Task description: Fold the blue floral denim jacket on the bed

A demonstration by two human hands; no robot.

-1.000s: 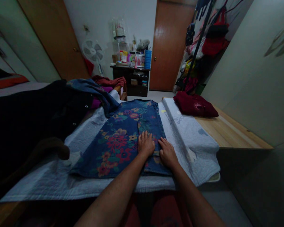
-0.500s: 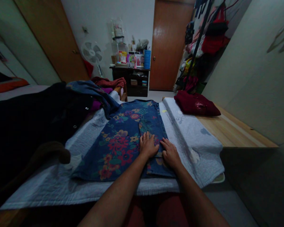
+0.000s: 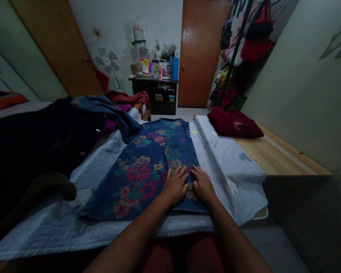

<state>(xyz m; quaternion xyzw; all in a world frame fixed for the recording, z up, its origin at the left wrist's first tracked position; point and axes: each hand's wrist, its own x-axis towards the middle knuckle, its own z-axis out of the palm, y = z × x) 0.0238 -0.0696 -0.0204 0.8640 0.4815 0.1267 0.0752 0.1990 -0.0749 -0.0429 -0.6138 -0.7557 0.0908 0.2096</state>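
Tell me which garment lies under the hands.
The blue floral garment, spread in the middle with the left hand and right hand on it; the maroon folded garment and black garment lie untouched.

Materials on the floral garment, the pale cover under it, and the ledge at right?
Floral blue garment: matte woven cloth, possibly denim or cotton; no sheen, crisp folded edge.
Pale quilted cover: soft, matte padded textile, stitched-looking ripples; fibre can't be told.
Ledge: smooth light wood or wood-look laminate; lengthwise grain bands fit either.

Pale wall (image 3: 161, 22) — closed brown door (image 3: 200, 57)
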